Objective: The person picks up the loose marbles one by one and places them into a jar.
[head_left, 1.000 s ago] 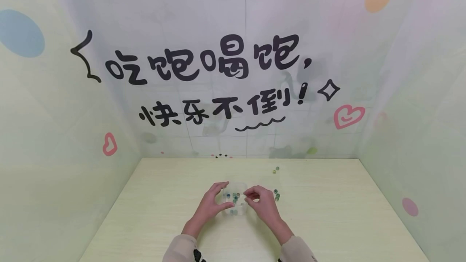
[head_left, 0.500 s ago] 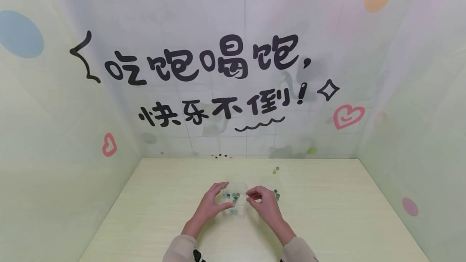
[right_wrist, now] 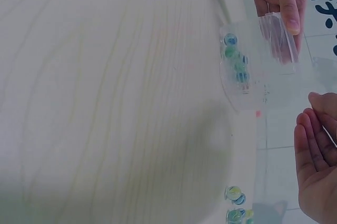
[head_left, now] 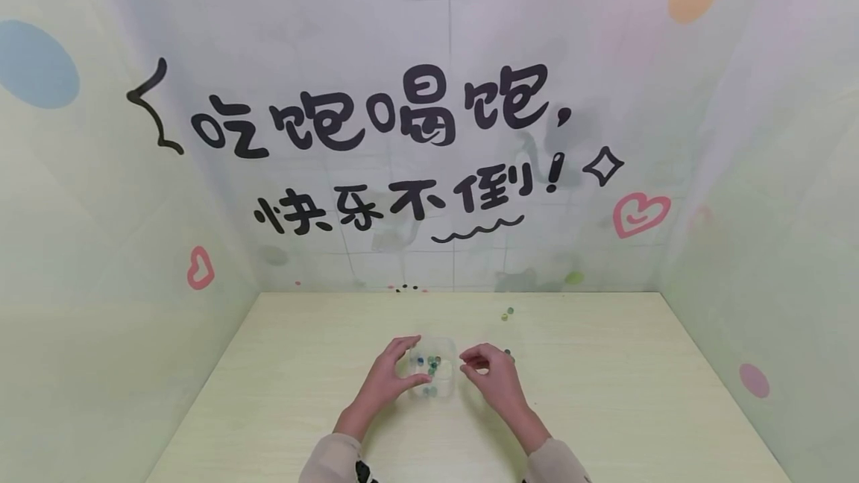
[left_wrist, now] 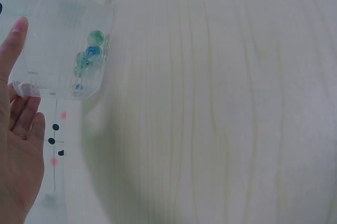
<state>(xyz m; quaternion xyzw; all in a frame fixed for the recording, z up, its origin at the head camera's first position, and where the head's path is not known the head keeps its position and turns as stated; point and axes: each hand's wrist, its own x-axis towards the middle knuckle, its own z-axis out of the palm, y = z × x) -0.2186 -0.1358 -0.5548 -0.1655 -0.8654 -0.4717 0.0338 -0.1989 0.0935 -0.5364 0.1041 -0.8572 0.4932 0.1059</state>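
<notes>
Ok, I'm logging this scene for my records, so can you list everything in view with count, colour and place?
Clear container: one, colourless, mid-table between the hands
Marbles in the container: several, exact count unclear, mostly green and blue, at its bottom
Far loose marbles: two, one yellowish, one greenish, right of centre near the back
Near loose marbles: at least two, green, partly hidden behind the right hand
Table: one, pale wood-grain, below everything
Backdrop: pale, printed with black lettering, pink hearts and coloured spots, behind and on both sides
Sleeves: two, beige with black patches, bottom edge
Left hand: one, gripping the container
Right hand: one, right of the container, not touching it
</notes>
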